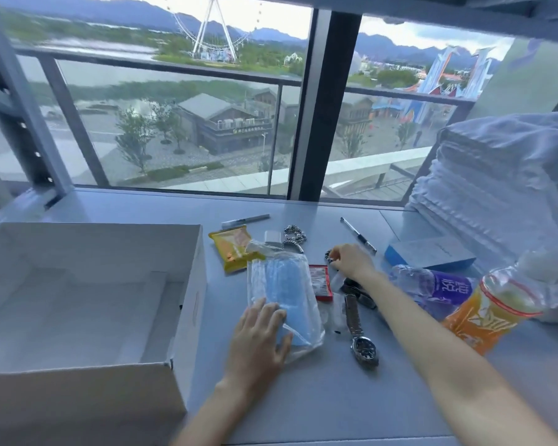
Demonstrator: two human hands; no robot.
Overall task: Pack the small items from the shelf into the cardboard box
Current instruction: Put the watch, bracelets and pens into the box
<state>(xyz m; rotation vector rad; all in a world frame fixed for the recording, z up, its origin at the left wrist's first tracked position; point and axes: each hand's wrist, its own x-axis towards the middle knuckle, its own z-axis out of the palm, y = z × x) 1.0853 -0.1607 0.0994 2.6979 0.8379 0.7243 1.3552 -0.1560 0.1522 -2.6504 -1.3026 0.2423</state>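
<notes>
An open white cardboard box (192, 284) stands at the left of the shelf, with nothing visible inside. My left hand (258, 339) lies flat, fingers spread, on the near end of a clear bag of blue face masks (284, 284). My right hand (351, 260) is farther back, its fingers pinched on a dark bead bracelet (330, 254). Around them lie a yellow snack packet (231, 247), a small red packet (321, 281), a metal wristwatch (361, 336), a silver chain (293, 236), a white charger (274, 239) and two pens (358, 235).
A blue flat box (432, 254), a purple-labelled bottle (438, 284) and an orange drink bottle (490, 310) lie at the right, beside a stack of white towels (503, 188). A shelf post (20, 107) rises at the left. A window is behind.
</notes>
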